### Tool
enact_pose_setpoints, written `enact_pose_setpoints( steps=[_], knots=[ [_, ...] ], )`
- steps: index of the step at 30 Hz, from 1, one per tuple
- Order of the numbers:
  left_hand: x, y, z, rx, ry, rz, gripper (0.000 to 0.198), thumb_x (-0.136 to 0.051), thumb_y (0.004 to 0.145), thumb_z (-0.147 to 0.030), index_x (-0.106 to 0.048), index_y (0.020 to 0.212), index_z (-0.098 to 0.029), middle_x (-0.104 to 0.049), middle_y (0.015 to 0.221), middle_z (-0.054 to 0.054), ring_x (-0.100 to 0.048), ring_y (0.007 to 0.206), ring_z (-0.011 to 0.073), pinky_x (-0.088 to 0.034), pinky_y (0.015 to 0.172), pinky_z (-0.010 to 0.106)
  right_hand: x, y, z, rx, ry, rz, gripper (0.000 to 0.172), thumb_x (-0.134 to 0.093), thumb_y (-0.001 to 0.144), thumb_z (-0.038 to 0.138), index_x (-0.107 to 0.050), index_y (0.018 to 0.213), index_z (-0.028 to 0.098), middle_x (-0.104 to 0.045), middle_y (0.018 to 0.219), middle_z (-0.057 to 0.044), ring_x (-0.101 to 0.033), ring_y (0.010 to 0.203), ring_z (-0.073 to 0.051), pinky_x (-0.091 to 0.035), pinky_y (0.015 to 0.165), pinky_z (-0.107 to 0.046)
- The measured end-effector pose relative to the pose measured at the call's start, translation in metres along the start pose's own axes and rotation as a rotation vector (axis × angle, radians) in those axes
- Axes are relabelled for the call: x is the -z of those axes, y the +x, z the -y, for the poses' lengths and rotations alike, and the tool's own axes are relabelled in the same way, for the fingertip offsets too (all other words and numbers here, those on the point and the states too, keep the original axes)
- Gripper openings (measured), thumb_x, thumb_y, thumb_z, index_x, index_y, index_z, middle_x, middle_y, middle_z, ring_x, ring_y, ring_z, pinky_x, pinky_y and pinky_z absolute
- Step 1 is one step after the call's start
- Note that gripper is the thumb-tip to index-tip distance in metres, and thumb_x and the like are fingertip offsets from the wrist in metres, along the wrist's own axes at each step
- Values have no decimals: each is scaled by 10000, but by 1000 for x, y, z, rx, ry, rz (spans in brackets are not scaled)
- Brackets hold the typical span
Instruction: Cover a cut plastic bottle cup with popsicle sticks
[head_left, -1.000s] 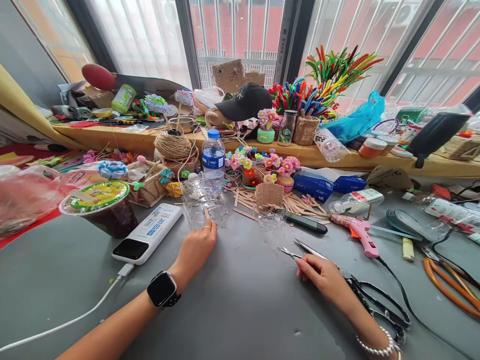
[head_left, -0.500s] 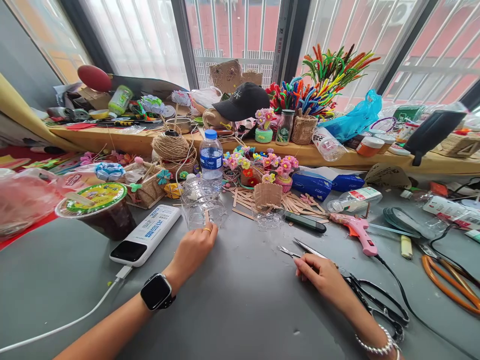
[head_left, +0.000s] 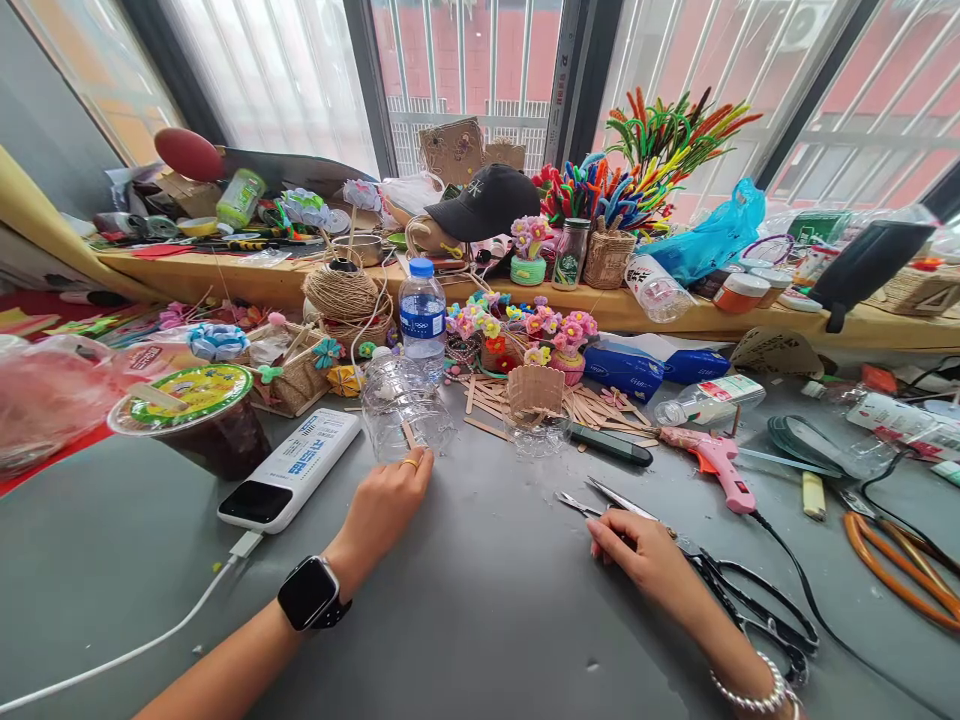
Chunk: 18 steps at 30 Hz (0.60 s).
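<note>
My left hand, with a ring and a black watch, is closed on a flat wooden craft stick that juts from its fingertips. Just beyond it lies a cut clear plastic bottle piece. On the right, my right hand rests low over the table, fingers curled around small silver scissors with their pointed tips showing; their handles are hidden by the hand. Large black-handled scissors lie partly beneath that hand and wrist.
A white power bank and a lidded drink cup stand at left. Behind are a water bottle, loose craft sticks and a cardboard piece. To the right lie a green-black cutter and a pink glue gun.
My left hand has shifted very slightly down, and the craft stick has tilted leftward at its top. My right hand stays in place.
</note>
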<state>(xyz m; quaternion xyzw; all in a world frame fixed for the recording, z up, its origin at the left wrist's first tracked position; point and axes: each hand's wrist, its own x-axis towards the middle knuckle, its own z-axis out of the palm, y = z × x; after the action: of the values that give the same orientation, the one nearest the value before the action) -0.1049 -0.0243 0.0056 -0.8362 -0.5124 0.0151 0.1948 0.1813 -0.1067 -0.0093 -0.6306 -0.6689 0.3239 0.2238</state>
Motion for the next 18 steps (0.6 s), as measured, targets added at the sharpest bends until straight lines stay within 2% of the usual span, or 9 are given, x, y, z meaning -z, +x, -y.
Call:
enact_pose_setpoints(
  steps=[4, 9, 18],
  knots=[
    [-2, -3, 0, 53, 46, 19, 352, -334, 803, -43, -546, 1074, -117, -617, 1051, 131, -633, 654, 204, -482, 539, 303, 0, 0, 1, 2, -5, 2, 432, -321, 839, 460, -552, 613, 173, -580, 627, -15, -518, 606, -133, -366, 597, -237],
    [-2, -1, -1, 14, 32, 45, 335, -355, 789, -33, -577, 1023, -122, -617, 1058, 128, -638, 717, 214, -497, 579, 309, 1, 0, 1, -6, -11, 7, 427, -323, 841, 452, -551, 616, 170, -580, 625, -15, -518, 603, -131, -367, 590, -237],
    [-6, 0, 0, -34, 7, 19, 351, -374, 766, -3, -588, 1027, -99, -609, 1072, 152, -641, 756, 216, -517, 598, 310, 0, 1, -1, -2, -8, 11, 426, -323, 843, 450, -548, 618, 167, -574, 626, -16, -509, 605, -130, -359, 593, -238]
  ],
)
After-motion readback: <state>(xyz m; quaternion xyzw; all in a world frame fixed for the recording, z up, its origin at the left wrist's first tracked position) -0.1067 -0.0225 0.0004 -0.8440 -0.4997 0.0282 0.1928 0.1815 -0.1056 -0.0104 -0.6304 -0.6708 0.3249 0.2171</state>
